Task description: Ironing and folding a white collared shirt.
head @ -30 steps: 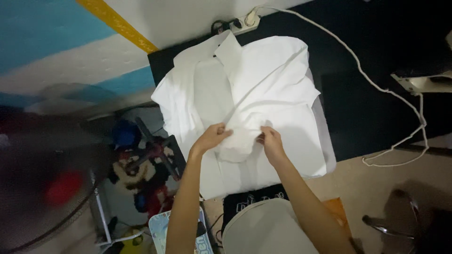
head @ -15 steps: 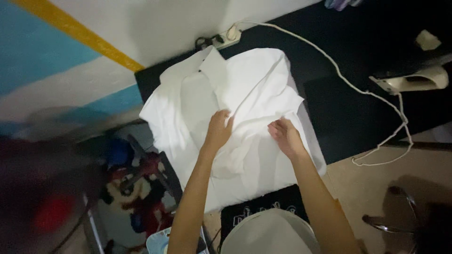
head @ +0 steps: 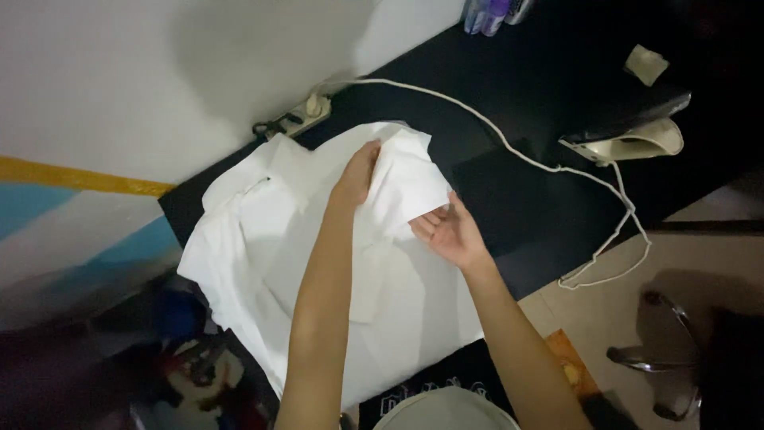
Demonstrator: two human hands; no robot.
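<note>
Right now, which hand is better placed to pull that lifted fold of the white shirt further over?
Left, probably. The left hand pinches the raised fold of the white shirt at its top edge; the right hand lies open, palm up, beneath the fold, supporting rather than gripping.

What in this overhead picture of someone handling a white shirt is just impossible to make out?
- Left hand fingertips: tucked into the white shirt in the head view, so the grip is unclear.
- Shirt's lower middle: covered by both forearms.
- Bottles at the top: cut off by the frame edge.
- Iron: sits in dark shadow, details lost.
- Clutter at lower left: blurred and dim.
</note>
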